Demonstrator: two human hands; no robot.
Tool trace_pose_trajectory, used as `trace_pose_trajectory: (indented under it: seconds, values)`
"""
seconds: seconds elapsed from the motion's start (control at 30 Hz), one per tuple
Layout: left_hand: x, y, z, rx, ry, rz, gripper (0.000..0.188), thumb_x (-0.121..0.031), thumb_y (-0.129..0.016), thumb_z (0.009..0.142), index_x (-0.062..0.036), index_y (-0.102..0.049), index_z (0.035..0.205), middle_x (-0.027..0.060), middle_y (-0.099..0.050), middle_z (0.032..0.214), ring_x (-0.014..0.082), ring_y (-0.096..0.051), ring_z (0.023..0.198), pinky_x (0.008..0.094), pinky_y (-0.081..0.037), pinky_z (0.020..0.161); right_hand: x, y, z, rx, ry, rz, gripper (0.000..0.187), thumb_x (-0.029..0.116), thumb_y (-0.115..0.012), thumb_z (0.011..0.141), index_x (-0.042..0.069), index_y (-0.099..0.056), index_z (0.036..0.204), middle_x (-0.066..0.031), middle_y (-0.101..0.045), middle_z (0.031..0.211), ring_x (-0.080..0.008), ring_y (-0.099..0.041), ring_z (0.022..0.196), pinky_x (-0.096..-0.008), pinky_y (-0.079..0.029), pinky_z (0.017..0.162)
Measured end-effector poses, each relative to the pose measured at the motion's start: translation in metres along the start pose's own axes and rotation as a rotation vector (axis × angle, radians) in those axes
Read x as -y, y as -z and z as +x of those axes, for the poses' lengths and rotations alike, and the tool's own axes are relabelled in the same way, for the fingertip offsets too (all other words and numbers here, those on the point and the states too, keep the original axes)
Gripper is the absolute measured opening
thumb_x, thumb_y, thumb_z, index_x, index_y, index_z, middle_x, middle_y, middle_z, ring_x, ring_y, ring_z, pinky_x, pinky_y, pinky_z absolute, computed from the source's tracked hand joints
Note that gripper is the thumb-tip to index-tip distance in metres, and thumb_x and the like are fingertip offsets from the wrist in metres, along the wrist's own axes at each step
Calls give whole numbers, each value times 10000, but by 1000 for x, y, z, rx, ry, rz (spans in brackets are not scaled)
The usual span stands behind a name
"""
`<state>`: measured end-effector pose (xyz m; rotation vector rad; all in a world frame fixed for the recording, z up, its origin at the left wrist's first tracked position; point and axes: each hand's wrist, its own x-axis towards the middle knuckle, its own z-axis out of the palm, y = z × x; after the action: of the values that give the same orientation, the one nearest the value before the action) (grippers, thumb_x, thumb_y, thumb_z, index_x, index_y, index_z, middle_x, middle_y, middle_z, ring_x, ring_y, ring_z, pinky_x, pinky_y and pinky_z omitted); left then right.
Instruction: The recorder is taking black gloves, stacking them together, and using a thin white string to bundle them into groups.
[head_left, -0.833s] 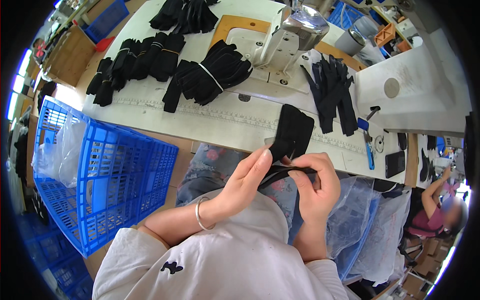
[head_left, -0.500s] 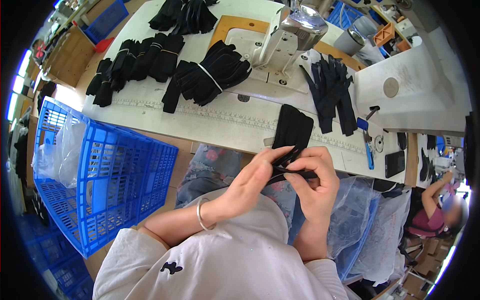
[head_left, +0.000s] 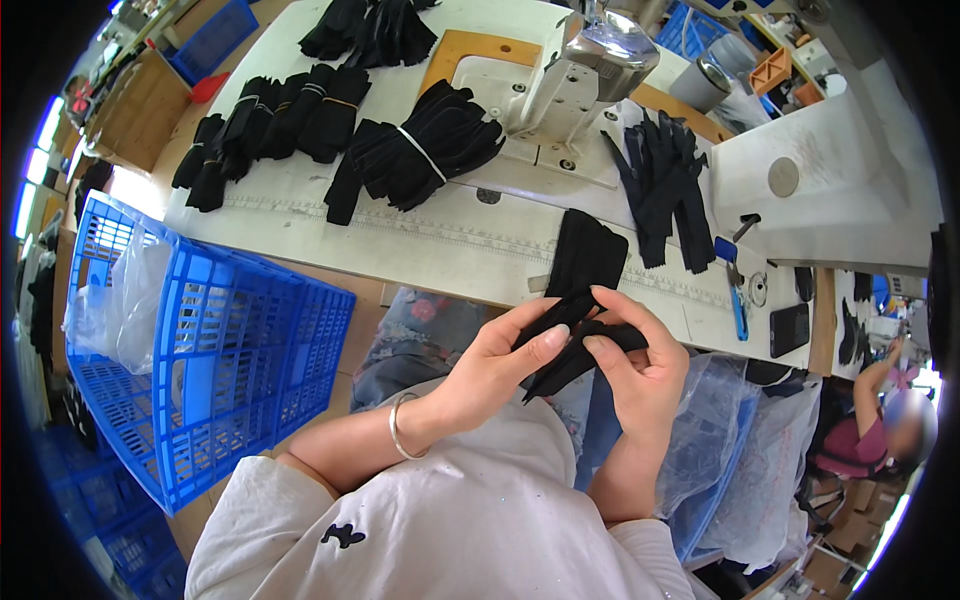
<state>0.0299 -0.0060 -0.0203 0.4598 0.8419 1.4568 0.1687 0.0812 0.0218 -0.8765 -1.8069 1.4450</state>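
Note:
My left hand (head_left: 490, 365) grips black fabric strips (head_left: 558, 372) between thumb and fingers, just off the table's front edge. From the other side my right hand (head_left: 642, 368) pinches the same strips, its thumb on a folded part. The strips fan downward between the two hands. Just beyond my fingertips, a stack of black strips (head_left: 590, 248) lies on the white table; whether it joins the held ones is hidden by my fingers. A fanned bundle of black strips (head_left: 430, 148) with a white band lies farther left, and loose dark strips (head_left: 662, 195) rest to the right.
A sewing machine (head_left: 600, 65) stands at the back of the table (head_left: 460, 255). More banded bundles (head_left: 290, 115) lie back left. Blue-handled snips (head_left: 739, 305) and a phone (head_left: 790, 328) are at the right. A blue crate (head_left: 300, 330) stands left; a person (head_left: 855, 440) sits far right.
Both hands have turned and opened the strips out: they now fan downward between my hands. My right hand has shifted slightly right. The stack on the table has stayed put.

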Motion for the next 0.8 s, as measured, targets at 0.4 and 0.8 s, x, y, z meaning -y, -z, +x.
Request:
trace_pose_trajectory:
  seconds: [0.4, 0.8]
  values:
    - [-9, -8, 0, -36, 120, -243, 416, -330, -384, 1058, -37, -533, 1312, -23, -622, 951, 20, -524, 794, 206, -442, 669, -13, -11, 0, -204, 265, -170, 208, -87, -735, 739, 9, -668, 912, -87, -623, 909, -172, -634, 794, -259, -499, 689]
    - [-2, -10, 1, -162, 48, -235, 379, -343, -394, 1051, -59, -579, 1222, -20, -627, 935, 25, -563, 744, 205, -474, 586, -11, -18, -3, -203, 211, -172, 285, -84, -718, 736, 10, -689, 1004, -78, -656, 897, -160, -623, 794, -260, -488, 713]
